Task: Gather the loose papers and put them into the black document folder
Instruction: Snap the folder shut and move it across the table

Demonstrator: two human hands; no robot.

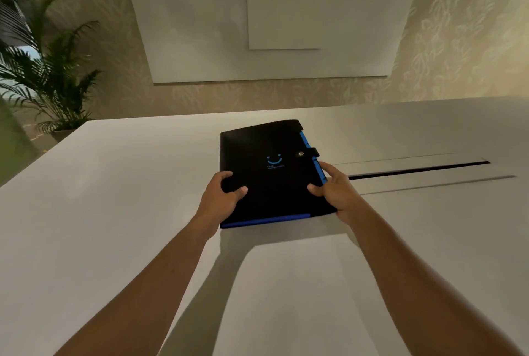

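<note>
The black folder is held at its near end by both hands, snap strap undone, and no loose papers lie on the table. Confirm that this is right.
One detail is wrong: the head view shows the snap strap fastened across the edge of the black folder, so it is shut. The rest stands: left hand and right hand grip its near end, and no loose papers show on the table.

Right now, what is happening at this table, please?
A person holds a black document folder with both hands, the left hand on its near left part and the right hand at its right edge by the blue tabs. The folder is closed, its snap strap fastened, over a white table. No loose papers are in view.
</note>
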